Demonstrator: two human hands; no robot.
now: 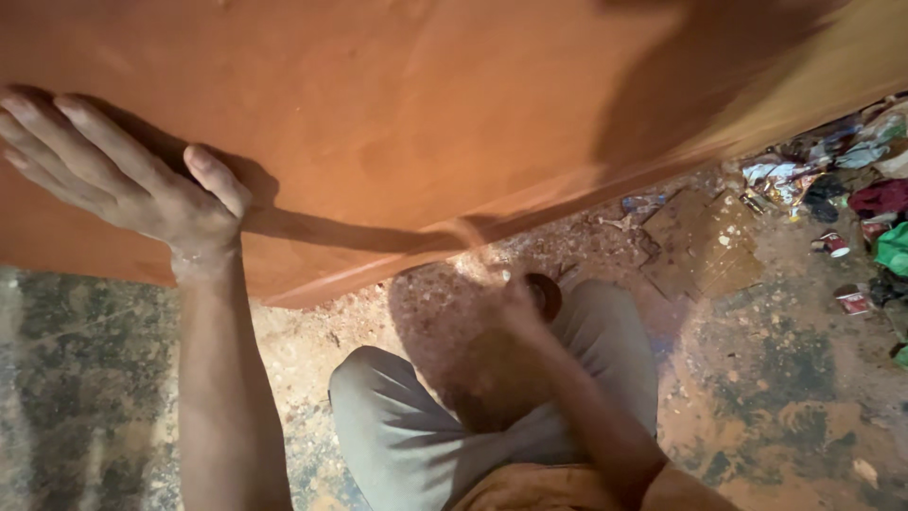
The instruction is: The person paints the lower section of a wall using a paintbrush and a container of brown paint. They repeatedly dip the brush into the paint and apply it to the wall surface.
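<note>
Left hand flat on a big reddish-brown board, right hand low by its bottom edge.

The board fills the top of the view and its long edge runs slanting from lower left to upper right. The left hand lies on the board, fingers spread and flat, gripping nothing. The right hand is blurred, just under the board's edge, curled around a small dark round thing; I cannot tell what it is. Below are the person's knees in grey trousers. Past the right-hand fingers, on the dusty floor, lie a cardboard piece and scattered litter.
</note>
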